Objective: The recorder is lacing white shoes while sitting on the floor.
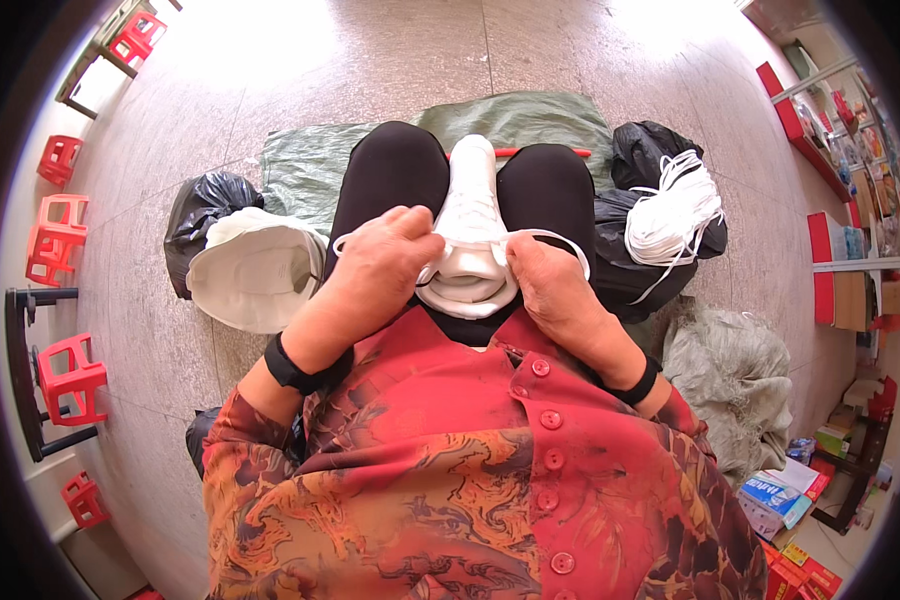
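Note:
A white sneaker (472,205) rests between my knees, its toe pointing away from me and its opening facing my chest. White shoelace (570,243) runs through its eyelets and loops out on both sides. My left hand (385,255) is closed on the lace at the shoe's left side, fingers bent inward. At the right edge of the opening, my right hand (550,275) pinches the lace, with a loop curving above it. The fingertips of both hands are partly hidden.
To my left, white shoe pieces (255,275) lie by a black plastic bag (205,205). A bundle of white laces (675,215) sits on black bags at right. Green woven sacking (520,112) covers floor ahead. Red stools (70,375) line the left; shelves (840,260) stand right.

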Available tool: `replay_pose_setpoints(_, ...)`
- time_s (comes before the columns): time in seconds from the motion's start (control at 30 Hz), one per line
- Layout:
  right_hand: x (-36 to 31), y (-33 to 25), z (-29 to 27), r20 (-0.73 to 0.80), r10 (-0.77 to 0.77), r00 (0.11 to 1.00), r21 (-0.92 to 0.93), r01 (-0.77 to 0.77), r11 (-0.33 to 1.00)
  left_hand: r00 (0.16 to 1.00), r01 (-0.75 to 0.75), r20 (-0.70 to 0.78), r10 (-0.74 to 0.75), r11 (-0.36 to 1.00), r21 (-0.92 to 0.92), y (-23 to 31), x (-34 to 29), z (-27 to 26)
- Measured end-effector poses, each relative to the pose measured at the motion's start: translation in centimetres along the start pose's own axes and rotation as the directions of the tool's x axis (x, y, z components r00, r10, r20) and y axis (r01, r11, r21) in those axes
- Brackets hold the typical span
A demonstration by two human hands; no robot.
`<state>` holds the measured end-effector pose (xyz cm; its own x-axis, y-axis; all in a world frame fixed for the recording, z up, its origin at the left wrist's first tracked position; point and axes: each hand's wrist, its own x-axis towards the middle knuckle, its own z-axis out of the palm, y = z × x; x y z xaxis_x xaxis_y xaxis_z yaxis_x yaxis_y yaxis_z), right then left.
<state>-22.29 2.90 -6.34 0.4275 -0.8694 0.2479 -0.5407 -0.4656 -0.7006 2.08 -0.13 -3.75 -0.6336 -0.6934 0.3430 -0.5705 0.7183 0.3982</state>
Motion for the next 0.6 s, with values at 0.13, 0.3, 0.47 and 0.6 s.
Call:
replay_pose_setpoints(0.13,-0.1,0.5,0.2,0.001,0.013,1.000,-0.002,-0.013,1.000,0.998,0.028,0.061,-0.033,0.996,0.081,1.0,0.2,-0.1)
replay_pose_setpoints(0.3,-0.7,0.6,0.9,-0.105,0.043,0.993,0.113,-0.031,0.993,0.994,0.094,-0.053,-0.091,0.994,0.058,2.3,-0.8,1.0)
replay_pose_setpoints(0.47,-1.1,0.2,0.7,-0.110,0.109,0.988,0.135,-0.093,0.986,0.997,0.068,0.028,-0.069,0.998,0.017,2.4,-0.1,1.0)
replay_pose_setpoints(0.6,-1.3,0.7,1.0,-0.144,0.061,0.988,0.137,-0.042,0.990,0.969,-0.105,0.241,0.048,0.967,0.232,2.6,1.2,0.2)
